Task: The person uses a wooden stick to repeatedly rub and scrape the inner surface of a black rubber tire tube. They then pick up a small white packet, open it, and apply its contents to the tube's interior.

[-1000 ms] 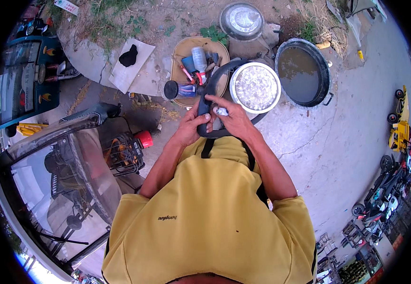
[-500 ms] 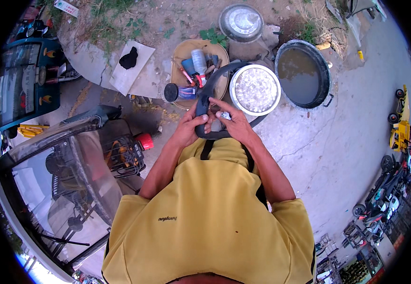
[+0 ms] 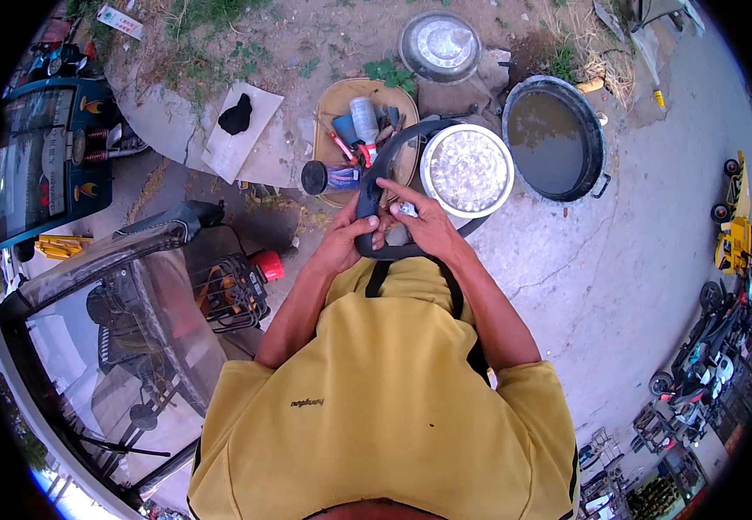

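- Hands together at chest height: the left hand [image 3: 341, 243] is wrapped around a black rubber inner tube [image 3: 374, 186], and the right hand [image 3: 428, 227] presses a small pale patch-like piece [image 3: 407, 210] onto it.
- Slippage looks the main risk: the tube loops loosely up over the metal bowl [image 3: 467, 169], so a tug could twist it from under the fingers.
- The tube's far bend might also dip into the bowl or knock it.
- Just beyond lie a tan tray [image 3: 334, 108] of tools, a dark can [image 3: 322, 178] and a black water basin [image 3: 554, 139].
- A motorbike windscreen [image 3: 133, 286] crowds the left elbow.
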Tool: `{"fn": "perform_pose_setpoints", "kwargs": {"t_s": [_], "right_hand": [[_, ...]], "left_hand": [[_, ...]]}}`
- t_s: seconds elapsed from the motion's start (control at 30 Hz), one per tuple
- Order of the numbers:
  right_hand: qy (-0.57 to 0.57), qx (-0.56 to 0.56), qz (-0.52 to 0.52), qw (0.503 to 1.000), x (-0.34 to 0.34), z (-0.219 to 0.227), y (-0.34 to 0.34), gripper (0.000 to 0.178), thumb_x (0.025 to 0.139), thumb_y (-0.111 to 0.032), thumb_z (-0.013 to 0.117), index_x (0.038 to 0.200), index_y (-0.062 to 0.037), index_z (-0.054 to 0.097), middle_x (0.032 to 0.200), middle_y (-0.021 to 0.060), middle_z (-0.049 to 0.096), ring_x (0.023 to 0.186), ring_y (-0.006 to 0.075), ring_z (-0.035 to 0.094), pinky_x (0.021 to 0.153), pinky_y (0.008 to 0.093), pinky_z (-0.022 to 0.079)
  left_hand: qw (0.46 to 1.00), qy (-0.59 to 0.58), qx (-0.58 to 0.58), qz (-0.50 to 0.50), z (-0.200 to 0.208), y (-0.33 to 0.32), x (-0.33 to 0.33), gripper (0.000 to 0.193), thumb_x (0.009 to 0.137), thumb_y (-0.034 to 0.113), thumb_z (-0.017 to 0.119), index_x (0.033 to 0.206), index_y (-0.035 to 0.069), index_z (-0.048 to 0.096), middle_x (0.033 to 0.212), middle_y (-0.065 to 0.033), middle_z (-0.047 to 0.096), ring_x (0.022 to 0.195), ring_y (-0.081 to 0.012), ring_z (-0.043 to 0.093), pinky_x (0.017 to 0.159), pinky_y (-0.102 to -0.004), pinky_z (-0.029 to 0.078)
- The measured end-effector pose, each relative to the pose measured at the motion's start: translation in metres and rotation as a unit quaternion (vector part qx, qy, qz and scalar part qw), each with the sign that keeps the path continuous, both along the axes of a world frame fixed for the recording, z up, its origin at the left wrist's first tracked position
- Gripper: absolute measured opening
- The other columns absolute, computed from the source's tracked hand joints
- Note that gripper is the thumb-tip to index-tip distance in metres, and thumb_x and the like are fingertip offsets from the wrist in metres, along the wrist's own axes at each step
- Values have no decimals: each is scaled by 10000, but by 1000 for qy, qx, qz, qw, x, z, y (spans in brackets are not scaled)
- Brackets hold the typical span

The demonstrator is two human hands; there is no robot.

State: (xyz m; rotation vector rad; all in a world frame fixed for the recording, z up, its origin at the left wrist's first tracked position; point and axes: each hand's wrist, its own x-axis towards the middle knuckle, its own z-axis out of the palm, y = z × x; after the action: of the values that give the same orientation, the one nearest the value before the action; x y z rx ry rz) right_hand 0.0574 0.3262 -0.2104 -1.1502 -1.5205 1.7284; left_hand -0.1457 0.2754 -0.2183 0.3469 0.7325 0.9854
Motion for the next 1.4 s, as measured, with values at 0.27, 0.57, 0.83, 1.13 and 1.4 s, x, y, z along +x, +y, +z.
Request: {"fn": "perform_pose_setpoints", "kwargs": {"t_s": [0.27, 0.57, 0.83, 1.13, 1.4], "right_hand": [[-11, -47, -1, 999, 0, -14, 6, 522, 1015, -12, 622, 1515, -164, 617, 998, 140, 767, 906, 167, 705, 914, 358, 554], [19, -25, -96, 995, -3, -15, -2, 397, 1048, -37, 621, 1439, -81, 673, 1223, 68, 752, 1023, 136, 681, 944, 306, 550], [-17, -75, -194, 978, -3, -35, -11, 391, 1043, -131, 671, 1433, -101, 680, 917, -40, 637, 721, 43, 470, 630, 236, 403], [21, -145, -224, 964, -15, -45, -25, 457, 1069, -238, 667, 1471, -35, 589, 1127, 84, 721, 984, 145, 684, 897, 317, 551], [33, -144, -238, 960, -29, -41, -28, 389, 1134, -283, 569, 1445, -52, 603, 827, -29, 512, 712, 57, 443, 610, 238, 378]], "left_hand": [[1000, 5, -13, -9, -4, 4, -6, 515, 1002, 80, 678, 1474, 129, 478, 1027, -96, 595, 796, -163, 587, 697, -339, 499], [999, 18, -45, -4, -36, 24, -31, 446, 996, 123, 637, 1427, 71, 532, 1038, -76, 615, 816, -182, 591, 737, -368, 514], [987, 45, -156, 20, -110, 70, -85, 437, 964, 228, 541, 1330, 17, 651, 1017, -58, 656, 870, -200, 596, 820, -371, 517], [935, 148, -289, 141, -158, 96, -89, 301, 1022, 246, 459, 1065, 48, 681, 908, -90, 665, 773, -231, 605, 722, -445, 526], [888, 377, -192, 179, -276, 67, -140, 211, 1035, 66, 545, 1128, 14, 727, 980, -100, 697, 893, -173, 689, 794, -362, 598]]}}
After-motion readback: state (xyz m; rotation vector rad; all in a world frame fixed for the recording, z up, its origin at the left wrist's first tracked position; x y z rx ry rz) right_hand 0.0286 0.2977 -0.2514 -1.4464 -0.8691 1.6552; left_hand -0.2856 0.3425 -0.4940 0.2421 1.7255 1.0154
